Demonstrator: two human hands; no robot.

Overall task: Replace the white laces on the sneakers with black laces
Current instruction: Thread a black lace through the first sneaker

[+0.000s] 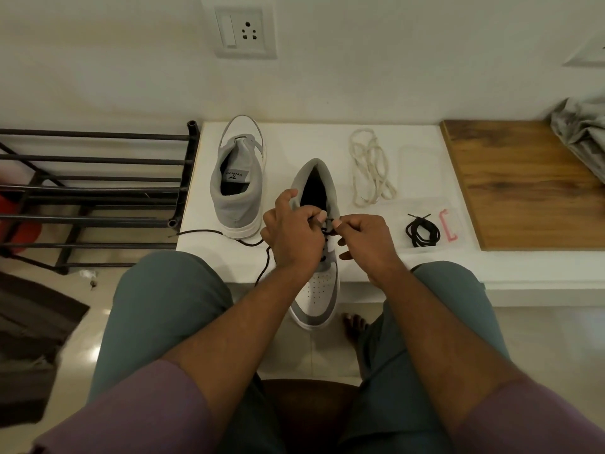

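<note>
A grey and white sneaker [317, 291] lies on the white ledge [294, 139] with its toe toward me, hanging over the edge. My left hand [289, 234] grips its collar and pinches a black lace [209, 232] near the upper eyelets. My right hand [365, 239] pinches the same lace at the tongue. The lace's loose end trails left across the ledge. A second grey sneaker [237, 181] stands to the left with no lace. Removed white laces [371, 172] lie in a heap to the right. A coiled black lace [422, 232] sits in a clear packet.
A black metal shoe rack [98, 191] stands to the left. A wooden board [523, 181] covers the ledge at right, with grey cloth [582, 132] on it. A pink clip [448, 226] lies beside the coiled lace. My knees and a bare foot [353, 326] are below the ledge.
</note>
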